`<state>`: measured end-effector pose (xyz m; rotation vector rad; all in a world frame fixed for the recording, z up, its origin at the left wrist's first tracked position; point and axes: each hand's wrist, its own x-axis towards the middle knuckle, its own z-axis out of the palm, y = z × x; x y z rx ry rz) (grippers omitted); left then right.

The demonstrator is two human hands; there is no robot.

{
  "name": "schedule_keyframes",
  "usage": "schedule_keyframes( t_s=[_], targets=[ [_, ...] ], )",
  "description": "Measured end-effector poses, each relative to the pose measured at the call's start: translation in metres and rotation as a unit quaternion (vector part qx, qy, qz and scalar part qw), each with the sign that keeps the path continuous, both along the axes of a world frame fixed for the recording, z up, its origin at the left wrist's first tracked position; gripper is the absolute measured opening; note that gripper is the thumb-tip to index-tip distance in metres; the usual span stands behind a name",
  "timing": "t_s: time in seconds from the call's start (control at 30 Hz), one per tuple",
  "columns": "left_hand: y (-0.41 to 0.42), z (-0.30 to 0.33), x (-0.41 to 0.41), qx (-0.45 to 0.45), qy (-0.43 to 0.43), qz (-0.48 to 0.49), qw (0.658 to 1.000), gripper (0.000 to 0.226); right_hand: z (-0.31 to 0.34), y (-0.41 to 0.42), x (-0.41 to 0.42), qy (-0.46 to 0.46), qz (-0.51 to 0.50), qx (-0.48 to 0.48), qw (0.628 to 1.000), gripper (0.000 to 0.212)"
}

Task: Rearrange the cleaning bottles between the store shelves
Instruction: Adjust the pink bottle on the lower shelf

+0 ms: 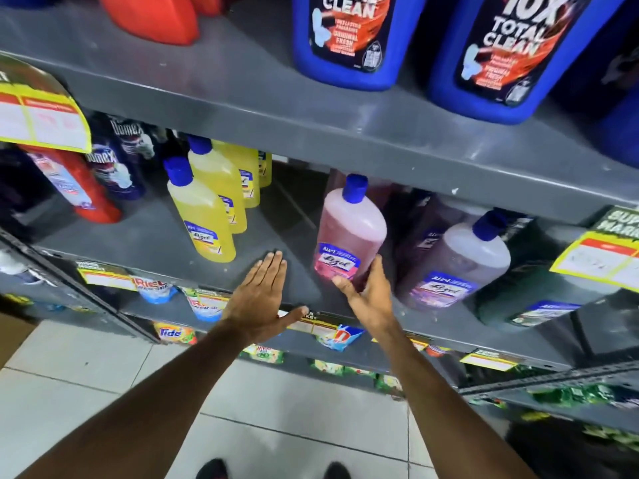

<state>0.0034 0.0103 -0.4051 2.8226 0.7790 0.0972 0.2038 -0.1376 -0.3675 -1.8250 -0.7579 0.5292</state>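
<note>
right hand (pixel 366 299) touching pink bottle (pixel 349 236), left hand (pixel 259 299) flat

left hand (pixel 260 299) flat, right hand (pixel 367 294) spread

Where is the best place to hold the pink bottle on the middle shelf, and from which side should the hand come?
Probably grip the pink bottle around its wide body at the label, coming from the front. It stands upright at the shelf edge; the right hand already touches there.

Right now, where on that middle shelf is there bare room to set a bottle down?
Between the front yellow bottle and the pink bottle, above the left hand. Right of the pink bottle it is crowded: the purple bottle stands close beside it.
</note>
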Motion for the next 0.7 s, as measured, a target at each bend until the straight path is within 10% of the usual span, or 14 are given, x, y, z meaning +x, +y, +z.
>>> schedule_keyframes(
  t_s=[0.7],
  targets=[
    [0.001,0.0,0.002,-0.008,-0.001,0.001,1.0,0.11,-0.012,-0.002,0.0,0.038,-0.005,0.049,0.998,0.055]
  ],
)
